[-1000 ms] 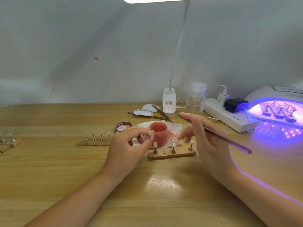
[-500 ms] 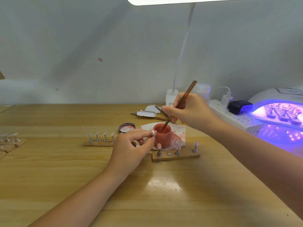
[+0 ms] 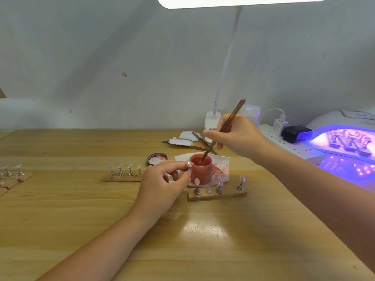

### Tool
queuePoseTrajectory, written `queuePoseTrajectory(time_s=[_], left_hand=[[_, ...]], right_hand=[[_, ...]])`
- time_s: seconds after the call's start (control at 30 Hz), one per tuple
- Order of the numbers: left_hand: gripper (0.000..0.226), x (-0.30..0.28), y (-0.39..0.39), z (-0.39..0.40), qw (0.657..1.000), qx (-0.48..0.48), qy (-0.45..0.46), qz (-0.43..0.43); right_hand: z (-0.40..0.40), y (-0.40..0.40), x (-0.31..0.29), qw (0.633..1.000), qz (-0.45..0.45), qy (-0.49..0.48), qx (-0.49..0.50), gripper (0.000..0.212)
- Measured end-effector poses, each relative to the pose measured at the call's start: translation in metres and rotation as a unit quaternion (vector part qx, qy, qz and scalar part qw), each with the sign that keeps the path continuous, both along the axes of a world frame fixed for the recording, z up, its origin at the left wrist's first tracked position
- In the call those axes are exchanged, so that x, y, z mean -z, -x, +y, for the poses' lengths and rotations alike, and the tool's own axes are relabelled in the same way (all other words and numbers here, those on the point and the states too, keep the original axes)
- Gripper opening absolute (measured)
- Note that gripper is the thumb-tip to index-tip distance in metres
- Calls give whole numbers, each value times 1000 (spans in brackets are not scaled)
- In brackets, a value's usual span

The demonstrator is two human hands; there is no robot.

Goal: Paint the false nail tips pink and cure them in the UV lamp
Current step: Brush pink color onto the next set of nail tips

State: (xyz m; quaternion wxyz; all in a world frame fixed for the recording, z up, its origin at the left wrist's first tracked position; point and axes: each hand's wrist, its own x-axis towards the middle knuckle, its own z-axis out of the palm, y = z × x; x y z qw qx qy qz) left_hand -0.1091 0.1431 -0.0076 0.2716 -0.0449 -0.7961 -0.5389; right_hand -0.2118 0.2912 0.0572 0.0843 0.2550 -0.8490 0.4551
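A pale grey wall (image 3: pixel 101 57) fills the upper frame; a wooden surface (image 3: pixel 60 220) spans below, lit by a desk lamp (image 3: pixel 241 2) at top.

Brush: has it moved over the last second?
Yes. The brush swung from lying low, right of the paint jar, to steep, tip in the jar, held by the right hand.

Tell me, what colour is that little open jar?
Reddish pink jar, paint inside; seen from the head view.

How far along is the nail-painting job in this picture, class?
Done: strips of tips sit under the lit UV lamp, and one tip on the near strip looks pink. In hand: the right hand dips the brush in the paint pot; the left hand pinches a tip. Left: the clear tips.
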Motion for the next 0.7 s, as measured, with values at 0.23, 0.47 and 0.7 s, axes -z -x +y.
queuePoseTrajectory(time_s=[0.23, 0.47, 0.7], left_hand=[[30, -1, -1, 0, 1000, -3, 11, -6], [30, 0, 0, -1, 1000, -7, 7, -7], [32, 0, 0, -1, 1000, -3, -10, -5]], right_hand=[[16, 5, 5, 989, -107, 90, 44, 25], [26, 3, 7, 983, -138, 110, 51, 21], [35, 0, 4, 980, -126, 136, 70, 25]])
